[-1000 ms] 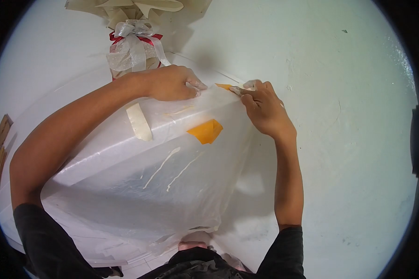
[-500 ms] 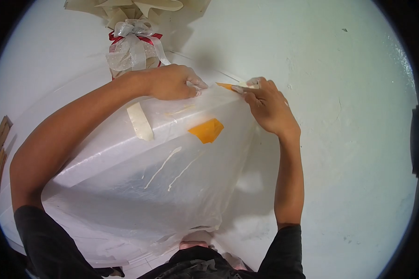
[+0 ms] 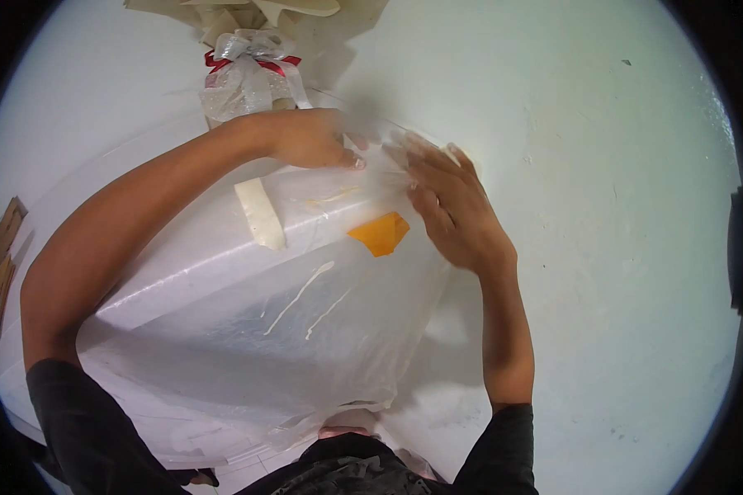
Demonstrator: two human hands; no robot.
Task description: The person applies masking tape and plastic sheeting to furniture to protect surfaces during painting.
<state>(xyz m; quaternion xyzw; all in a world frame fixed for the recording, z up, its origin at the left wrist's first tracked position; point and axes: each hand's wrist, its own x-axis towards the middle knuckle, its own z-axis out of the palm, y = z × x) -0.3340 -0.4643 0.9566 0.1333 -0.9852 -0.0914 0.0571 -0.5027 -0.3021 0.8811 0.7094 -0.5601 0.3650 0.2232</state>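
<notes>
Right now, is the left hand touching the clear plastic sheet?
Touching. The head view shows the left hand pressed down on the plastic sheet, fingertips flat against it.

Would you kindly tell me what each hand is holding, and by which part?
The left hand presses the plastic sheet at the top edge; whether it pinches it cannot be told. The right hand lies open on the sheet, gripping nothing.
</notes>
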